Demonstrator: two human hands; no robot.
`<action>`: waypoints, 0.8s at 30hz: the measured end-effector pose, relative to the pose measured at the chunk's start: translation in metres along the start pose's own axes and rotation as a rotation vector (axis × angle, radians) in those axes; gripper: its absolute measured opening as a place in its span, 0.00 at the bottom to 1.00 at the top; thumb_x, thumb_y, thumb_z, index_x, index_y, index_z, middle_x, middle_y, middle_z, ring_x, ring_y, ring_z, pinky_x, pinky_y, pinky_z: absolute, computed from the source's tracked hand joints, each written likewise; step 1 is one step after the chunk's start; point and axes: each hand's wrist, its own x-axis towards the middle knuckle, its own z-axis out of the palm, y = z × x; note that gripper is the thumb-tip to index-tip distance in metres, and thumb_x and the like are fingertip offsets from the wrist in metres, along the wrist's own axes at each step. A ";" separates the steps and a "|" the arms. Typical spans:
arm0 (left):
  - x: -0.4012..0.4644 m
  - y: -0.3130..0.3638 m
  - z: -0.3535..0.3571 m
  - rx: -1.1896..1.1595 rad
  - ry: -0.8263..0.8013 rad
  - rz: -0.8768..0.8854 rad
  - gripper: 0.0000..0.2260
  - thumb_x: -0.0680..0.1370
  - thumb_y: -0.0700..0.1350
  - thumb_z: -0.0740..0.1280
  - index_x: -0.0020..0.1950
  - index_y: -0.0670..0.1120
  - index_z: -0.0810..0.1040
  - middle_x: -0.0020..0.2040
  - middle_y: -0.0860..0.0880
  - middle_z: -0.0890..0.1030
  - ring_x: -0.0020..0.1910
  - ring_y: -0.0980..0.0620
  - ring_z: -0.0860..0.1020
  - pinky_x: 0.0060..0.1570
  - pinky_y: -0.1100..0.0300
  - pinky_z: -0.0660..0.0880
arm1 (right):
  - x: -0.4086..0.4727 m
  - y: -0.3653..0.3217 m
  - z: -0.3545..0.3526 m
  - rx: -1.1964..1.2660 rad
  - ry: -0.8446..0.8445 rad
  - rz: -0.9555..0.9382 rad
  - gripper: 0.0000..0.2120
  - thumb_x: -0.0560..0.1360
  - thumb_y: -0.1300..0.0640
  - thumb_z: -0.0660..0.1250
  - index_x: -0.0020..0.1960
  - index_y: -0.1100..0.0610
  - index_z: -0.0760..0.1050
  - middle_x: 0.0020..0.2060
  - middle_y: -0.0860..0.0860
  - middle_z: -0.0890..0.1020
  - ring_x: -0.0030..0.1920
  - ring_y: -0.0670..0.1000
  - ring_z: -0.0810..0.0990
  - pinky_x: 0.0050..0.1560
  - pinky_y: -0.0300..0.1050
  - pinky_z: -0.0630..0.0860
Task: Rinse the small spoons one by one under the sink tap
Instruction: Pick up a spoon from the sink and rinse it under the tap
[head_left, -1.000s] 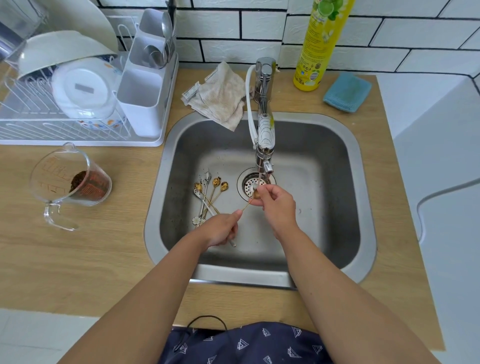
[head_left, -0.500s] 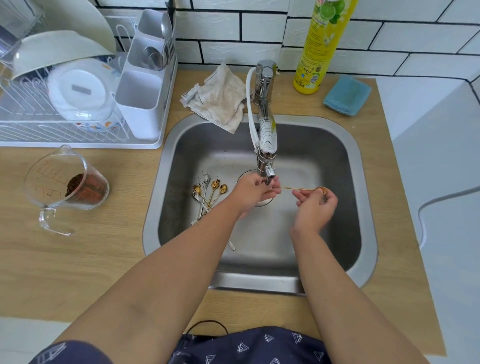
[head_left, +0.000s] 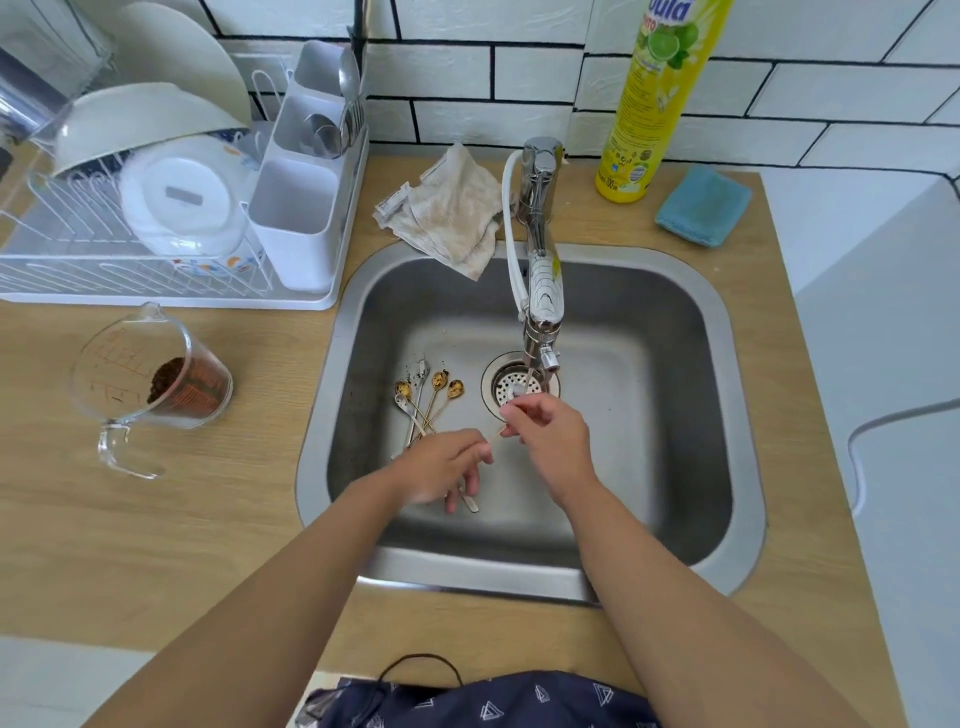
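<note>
My right hand (head_left: 548, 436) pinches a thin gold spoon (head_left: 497, 434) near its bowl and holds that end under the tap spout (head_left: 543, 296), over the drain (head_left: 498, 382). A thin stream of water falls onto it. The spoon's handle points left toward my left hand (head_left: 441, 467), which hovers low in the steel sink (head_left: 748, 467) with fingers hanging loosely; its fingertips are by the handle's tip. Several small spoons (head_left: 426, 400), gold and silver with dark residue, lie on the sink floor left of the drain.
A white dish rack (head_left: 156, 218) with bowls and a cutlery holder stands at the back left. A glass measuring jug (head_left: 150, 384) with brown grounds sits left of the sink. A beige cloth (head_left: 452, 213), yellow detergent bottle (head_left: 654, 104) and blue sponge (head_left: 704, 205) line the back.
My left hand left the tap valve and dropped back to the lower left. My right hand swung the spoon from the right side to under the spout, where water now runs.
</note>
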 end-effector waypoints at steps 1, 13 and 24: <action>-0.002 -0.002 0.004 0.017 0.007 0.014 0.11 0.84 0.53 0.56 0.48 0.52 0.75 0.34 0.51 0.83 0.24 0.50 0.78 0.24 0.64 0.72 | -0.001 0.000 0.001 -0.045 0.005 -0.011 0.02 0.78 0.57 0.73 0.49 0.55 0.85 0.38 0.50 0.87 0.37 0.44 0.86 0.42 0.35 0.79; -0.002 0.001 0.010 0.044 0.150 0.053 0.12 0.85 0.51 0.54 0.48 0.48 0.73 0.30 0.53 0.77 0.25 0.58 0.72 0.30 0.63 0.70 | -0.002 -0.007 -0.003 0.204 -0.087 0.065 0.06 0.82 0.57 0.69 0.54 0.54 0.84 0.47 0.51 0.89 0.49 0.48 0.88 0.46 0.36 0.80; 0.001 0.008 0.013 -0.032 0.103 0.016 0.09 0.84 0.50 0.56 0.50 0.51 0.75 0.37 0.51 0.75 0.30 0.53 0.74 0.33 0.58 0.75 | -0.001 -0.005 -0.001 0.188 -0.109 0.047 0.08 0.84 0.56 0.65 0.54 0.52 0.83 0.50 0.48 0.89 0.51 0.49 0.88 0.48 0.40 0.81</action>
